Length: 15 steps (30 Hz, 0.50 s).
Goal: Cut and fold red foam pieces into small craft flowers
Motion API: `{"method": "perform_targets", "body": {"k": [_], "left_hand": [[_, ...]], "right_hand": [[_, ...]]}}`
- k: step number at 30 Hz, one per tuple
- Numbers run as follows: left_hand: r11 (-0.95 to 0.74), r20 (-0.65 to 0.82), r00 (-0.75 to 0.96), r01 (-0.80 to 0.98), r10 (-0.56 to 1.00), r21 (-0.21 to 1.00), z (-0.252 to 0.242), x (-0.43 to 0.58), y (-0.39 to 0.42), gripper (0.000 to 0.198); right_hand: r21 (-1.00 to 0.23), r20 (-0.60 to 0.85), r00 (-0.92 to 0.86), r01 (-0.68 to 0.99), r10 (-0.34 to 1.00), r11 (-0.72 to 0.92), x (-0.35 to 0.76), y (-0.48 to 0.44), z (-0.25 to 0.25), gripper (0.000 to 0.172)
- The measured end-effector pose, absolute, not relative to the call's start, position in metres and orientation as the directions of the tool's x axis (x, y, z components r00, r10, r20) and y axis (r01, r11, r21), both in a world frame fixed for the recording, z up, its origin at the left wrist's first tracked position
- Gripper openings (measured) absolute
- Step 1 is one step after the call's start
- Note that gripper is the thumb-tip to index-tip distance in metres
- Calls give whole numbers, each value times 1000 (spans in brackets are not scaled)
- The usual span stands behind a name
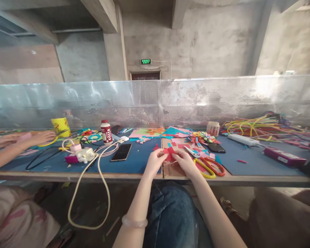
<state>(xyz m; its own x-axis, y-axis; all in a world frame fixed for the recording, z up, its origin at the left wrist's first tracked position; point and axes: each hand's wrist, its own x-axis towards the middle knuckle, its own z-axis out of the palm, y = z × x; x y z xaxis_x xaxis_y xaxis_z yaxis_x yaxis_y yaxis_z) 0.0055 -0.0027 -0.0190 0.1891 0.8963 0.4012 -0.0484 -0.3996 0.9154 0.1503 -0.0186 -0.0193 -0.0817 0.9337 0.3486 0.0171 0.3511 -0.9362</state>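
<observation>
Between my two hands, above the table's front part, is a piece of red paper with creases or cut edges. My left hand pinches its left side, and my right hand pinches its right side. Right beside my right hand lie scissors with yellow and red-orange handles, their blades pointing up and left. Behind them rest multicoloured paper flowers and scraps of pink and red paper. A brown board lies under my hands.
To the left are a phone, a Costa bottle, a power strip and a cream cable looping off the edge. Another person's hands work far left. Right are a black phone, a purple box and pipe cleaners.
</observation>
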Motion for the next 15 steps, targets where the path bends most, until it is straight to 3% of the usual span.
{"method": "perform_targets", "body": {"k": [8,15], "left_hand": [[-419,408,223,0,885,908,-17,5,-6,21],[-349,360,209,-88,909,933,-17,5,-1,24]], "right_hand": [[-942,333,-74,10,940,334,152,-15,-23,22],[-941,303,-37,-169,952,293,154,-14,-22,24]]}}
